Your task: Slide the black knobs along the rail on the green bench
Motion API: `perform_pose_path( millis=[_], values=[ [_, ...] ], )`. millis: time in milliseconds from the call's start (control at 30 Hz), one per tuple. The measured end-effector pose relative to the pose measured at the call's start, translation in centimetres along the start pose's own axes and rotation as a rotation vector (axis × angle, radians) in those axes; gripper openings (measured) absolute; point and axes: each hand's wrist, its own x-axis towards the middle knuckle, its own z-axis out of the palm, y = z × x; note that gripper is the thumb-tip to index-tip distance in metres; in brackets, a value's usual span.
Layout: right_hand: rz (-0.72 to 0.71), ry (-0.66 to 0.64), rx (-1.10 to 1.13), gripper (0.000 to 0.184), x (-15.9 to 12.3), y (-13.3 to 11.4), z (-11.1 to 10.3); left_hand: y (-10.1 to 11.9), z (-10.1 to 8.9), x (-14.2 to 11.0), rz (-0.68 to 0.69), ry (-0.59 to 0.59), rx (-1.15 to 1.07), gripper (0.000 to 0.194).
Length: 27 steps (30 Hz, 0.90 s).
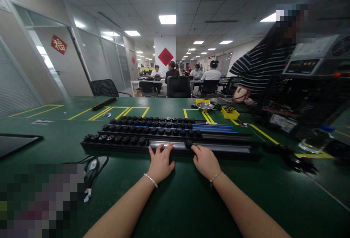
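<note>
A long black rail with a shiny silver strip lies crosswise in front of me. Small round black parts line its left end. My left hand is open, its spread fingertips resting on the silver strip. Further right, one separate black part sits on the strip. The fingers of my right hand are drawn together against that part, and their undersides are hidden. Behind lie more rails carrying similar black parts, one with a blue strip.
Cables lie left of my arms, near a black tray edge. Across the green table are a metal bowl and a yellow bin. A person in a striped top stands at the right beside equipment.
</note>
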Motion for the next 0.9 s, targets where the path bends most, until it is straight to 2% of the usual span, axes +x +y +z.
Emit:
perform_pose_path(
  millis=[900],
  values=[
    [0.052,0.037,-0.036,0.027,-0.06,0.27,-0.16,-0.32,0.32,0.01,0.019,0.020,-0.026,0.056]
  ],
)
